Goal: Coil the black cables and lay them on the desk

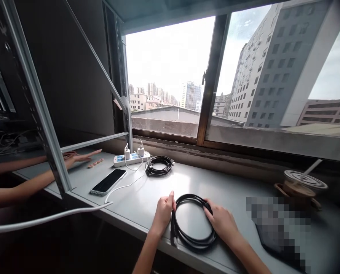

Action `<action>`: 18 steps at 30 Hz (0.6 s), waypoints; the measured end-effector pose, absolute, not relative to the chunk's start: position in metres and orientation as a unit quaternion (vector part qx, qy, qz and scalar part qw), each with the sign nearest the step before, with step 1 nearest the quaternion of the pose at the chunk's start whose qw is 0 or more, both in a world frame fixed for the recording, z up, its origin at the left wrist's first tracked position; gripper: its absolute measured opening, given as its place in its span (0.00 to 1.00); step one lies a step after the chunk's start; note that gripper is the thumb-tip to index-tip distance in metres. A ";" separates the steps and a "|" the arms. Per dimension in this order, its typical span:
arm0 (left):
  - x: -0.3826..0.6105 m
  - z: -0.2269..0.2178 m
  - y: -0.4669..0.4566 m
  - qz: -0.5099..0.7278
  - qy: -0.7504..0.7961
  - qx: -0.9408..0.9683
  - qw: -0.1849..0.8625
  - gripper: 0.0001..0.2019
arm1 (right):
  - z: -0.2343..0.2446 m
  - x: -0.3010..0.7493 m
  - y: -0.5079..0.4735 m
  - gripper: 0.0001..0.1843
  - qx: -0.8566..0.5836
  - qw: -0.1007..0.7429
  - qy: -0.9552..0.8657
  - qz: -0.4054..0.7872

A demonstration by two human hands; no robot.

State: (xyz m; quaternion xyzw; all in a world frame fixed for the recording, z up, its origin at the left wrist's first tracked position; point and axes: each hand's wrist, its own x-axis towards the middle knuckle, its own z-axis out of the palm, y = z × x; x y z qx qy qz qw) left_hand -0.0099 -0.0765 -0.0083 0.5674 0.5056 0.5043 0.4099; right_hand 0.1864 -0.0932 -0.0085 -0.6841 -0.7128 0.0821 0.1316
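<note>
A coiled black cable point(197, 243) rests near the front edge of the grey table, between my two hands. At the coil's left side, my left hand point(164, 211) is closed with its thumb pointing up, gripping the cable. My right hand point(219, 217) has its fingers wrapped round the upper right part of the same coil. Inside the loop the bare tabletop shows. Farther back lies a second coiled black cable point(159, 166), apart from both hands.
A white power strip point(132, 159) with plugged chargers stands by the window. Left are a phone point(109, 182), a white cord point(58, 220), a metal shelf post point(41, 99) and another person's hand point(85, 156). A lidded cup point(299, 184) and a partly blurred dark object point(278, 239) stand right.
</note>
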 end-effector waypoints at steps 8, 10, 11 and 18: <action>-0.012 -0.020 -0.078 0.460 0.489 0.565 0.479 0.29 | -0.028 0.209 -0.012 0.21 -0.748 0.258 -0.603 0.100; -0.014 -0.025 -0.077 0.419 0.485 0.607 0.470 0.28 | -0.030 0.214 0.015 0.21 -0.761 0.313 -0.560 0.100; -0.015 -0.027 -0.077 0.396 0.488 0.632 0.454 0.28 | -0.029 0.217 0.025 0.23 -0.764 0.326 -0.548 0.099; 0.004 -0.041 -0.084 0.265 0.593 0.741 0.173 0.20 | -0.026 0.219 0.055 0.26 -0.753 0.409 -0.515 0.030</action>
